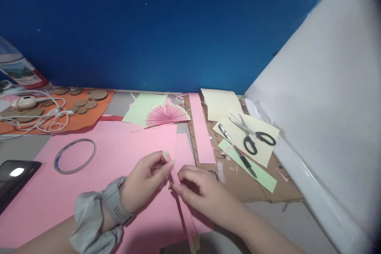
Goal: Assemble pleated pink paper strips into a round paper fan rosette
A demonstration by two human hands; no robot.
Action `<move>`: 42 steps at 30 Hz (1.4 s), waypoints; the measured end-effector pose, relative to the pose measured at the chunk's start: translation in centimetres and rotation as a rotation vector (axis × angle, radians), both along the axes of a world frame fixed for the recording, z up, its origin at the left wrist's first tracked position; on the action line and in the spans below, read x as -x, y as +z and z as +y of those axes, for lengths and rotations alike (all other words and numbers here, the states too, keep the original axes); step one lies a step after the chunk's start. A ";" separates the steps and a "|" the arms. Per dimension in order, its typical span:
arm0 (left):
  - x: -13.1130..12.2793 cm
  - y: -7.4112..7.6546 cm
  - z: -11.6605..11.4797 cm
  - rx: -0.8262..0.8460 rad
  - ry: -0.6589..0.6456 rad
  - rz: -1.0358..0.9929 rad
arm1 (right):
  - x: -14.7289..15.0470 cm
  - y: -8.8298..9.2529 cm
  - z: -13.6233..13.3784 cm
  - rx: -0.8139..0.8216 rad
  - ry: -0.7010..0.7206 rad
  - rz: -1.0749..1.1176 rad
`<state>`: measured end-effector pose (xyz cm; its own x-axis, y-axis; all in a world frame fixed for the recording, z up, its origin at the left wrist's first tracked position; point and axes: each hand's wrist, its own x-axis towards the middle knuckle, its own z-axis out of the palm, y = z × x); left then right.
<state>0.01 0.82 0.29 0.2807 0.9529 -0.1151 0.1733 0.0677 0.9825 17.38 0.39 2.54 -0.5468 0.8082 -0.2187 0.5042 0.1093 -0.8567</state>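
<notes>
My left hand [148,178] pinches the far end of a narrow pink paper strip [187,217] with light green edges. Lower down, my right hand [200,187] grips the same strip between thumb and fingers. The strip slants toward me over a large pink paper sheet [119,143], and its near end runs out at the bottom of the view. Beyond my hands rests a pleated pink paper fan [166,115] with a pale green rim, partly on a light green sheet [143,107]. To the right lies a flat pink strip [202,131].
Scissors [251,133] and a pen [238,151] lie on cream and green paper at right. A roll of tape [76,156], a black phone [14,178], tangled white earphones [50,113], cardboard pieces [97,94] and a bottle [22,67] are at left. A blue wall stands behind.
</notes>
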 end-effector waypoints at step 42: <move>0.0 -0.3 0.6 0.532 -0.337 -0.448 | -0.6 -2.5 0.3 -0.992 0.113 -0.269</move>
<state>-0.02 1.44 0.00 0.6734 0.6563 -0.3403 -0.1388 0.5643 0.8138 18.02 0.71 0.02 -0.6621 0.6389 0.3918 0.6090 0.7633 -0.2156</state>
